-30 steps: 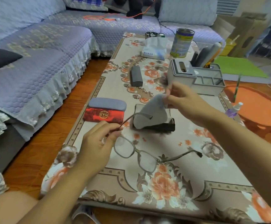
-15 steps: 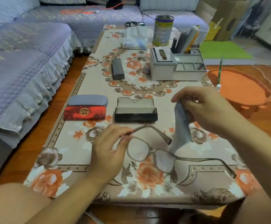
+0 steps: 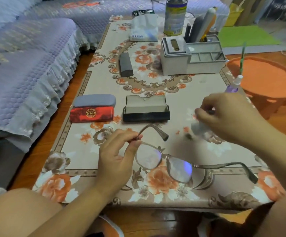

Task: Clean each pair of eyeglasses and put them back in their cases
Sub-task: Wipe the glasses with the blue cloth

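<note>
Cloth (image 3: 199, 129) now lifted off the glasses (image 3: 164, 162), bunched in right-hand fingers (image 3: 205, 115); left fingers (image 3: 133, 139) pinching one temple.

On the bench (image 3: 80, 161), two cases lie side by side: a closed case (image 3: 92, 108) left, an open case (image 3: 146, 108) right. Behind them lie a third case (image 3: 125, 65) and, to its right, an organiser (image 3: 190, 57). A can (image 3: 175, 17) stands behind it. Glasses (image 3: 164, 163) hang nearest, before the open case.
</note>
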Tool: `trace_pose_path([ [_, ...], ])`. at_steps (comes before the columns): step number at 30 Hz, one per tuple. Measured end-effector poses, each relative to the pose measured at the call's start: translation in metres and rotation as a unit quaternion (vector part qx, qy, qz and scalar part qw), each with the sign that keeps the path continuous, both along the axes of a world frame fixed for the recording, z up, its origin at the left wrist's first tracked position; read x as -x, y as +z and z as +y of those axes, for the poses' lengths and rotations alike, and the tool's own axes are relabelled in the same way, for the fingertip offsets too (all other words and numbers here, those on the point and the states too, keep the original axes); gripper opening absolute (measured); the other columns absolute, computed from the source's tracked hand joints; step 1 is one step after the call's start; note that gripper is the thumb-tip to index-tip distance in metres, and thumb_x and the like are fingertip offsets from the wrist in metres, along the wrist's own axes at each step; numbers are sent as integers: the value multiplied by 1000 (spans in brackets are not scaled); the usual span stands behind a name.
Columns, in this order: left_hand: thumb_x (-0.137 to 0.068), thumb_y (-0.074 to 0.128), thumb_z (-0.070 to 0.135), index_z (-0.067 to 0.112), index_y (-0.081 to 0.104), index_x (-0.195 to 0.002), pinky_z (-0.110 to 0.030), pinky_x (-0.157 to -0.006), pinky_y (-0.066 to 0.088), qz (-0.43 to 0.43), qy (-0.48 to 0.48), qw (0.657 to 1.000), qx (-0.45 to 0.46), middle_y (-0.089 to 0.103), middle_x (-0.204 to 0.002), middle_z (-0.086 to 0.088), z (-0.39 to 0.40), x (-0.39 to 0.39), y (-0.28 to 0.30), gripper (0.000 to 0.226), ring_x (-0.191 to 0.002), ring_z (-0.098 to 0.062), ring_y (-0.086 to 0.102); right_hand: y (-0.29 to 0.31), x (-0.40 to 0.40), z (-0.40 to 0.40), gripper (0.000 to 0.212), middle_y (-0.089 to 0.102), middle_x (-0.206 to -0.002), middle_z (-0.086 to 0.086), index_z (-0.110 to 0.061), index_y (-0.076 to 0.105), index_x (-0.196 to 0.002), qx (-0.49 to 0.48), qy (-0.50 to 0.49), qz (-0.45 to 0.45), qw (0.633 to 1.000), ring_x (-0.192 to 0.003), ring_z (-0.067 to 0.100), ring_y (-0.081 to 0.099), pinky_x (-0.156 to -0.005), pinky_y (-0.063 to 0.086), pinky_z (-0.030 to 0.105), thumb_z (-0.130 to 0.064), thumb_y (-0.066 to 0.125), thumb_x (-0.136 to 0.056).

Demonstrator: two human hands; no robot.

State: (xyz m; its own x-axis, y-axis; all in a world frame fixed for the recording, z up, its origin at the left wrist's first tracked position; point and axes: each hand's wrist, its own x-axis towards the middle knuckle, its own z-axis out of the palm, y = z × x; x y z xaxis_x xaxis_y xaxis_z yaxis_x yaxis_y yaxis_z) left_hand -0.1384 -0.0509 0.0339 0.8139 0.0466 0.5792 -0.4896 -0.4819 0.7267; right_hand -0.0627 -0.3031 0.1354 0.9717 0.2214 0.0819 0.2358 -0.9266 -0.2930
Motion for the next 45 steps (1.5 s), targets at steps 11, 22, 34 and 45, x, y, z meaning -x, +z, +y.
trace_pose_path([
  [11, -93, 64, 13, 7, 72, -102, -22, -84, 49, 9, -49, 999, 19, 69, -94, -2, 1, 1, 3, 14, -93, -6, 64, -27, 30, 43, 28, 73, -106, 20, 1, 71, -104, -369, 175, 390, 825, -102, 33, 69, -99, 54, 39, -21, 54, -104],
  [22, -91, 65, 8, 8, 72, -99, -21, -83, 48, 5, -72, 997, 12, 68, -91, -4, -6, 4, 5, 10, -89, -9, 63, -45, 39, 67, 12, 64, -73, 20, -2, 70, -79, -411, 113, 482, 765, -76, 28, 62, -73, 48, 35, -13, 67, -76],
  [34, -94, 65, 9, 1, 74, -96, -27, -81, 50, -9, -114, 993, -18, 67, -91, -6, -6, 2, 6, 12, -87, -15, 62, -40, 54, 75, 9, 74, -78, 11, -4, 74, -80, -416, 122, 424, 795, -73, 14, 68, -71, 57, 28, 1, 73, -88],
  [45, -87, 73, 18, 22, 74, -99, -23, -80, 54, 122, -176, 974, 69, 71, -92, 8, 11, -7, 16, 13, -89, -13, 67, -39, 48, 69, 37, 64, -68, 3, -20, 73, -64, -486, 94, 506, 706, -63, 17, 59, -60, 51, 28, -5, 62, -96],
])
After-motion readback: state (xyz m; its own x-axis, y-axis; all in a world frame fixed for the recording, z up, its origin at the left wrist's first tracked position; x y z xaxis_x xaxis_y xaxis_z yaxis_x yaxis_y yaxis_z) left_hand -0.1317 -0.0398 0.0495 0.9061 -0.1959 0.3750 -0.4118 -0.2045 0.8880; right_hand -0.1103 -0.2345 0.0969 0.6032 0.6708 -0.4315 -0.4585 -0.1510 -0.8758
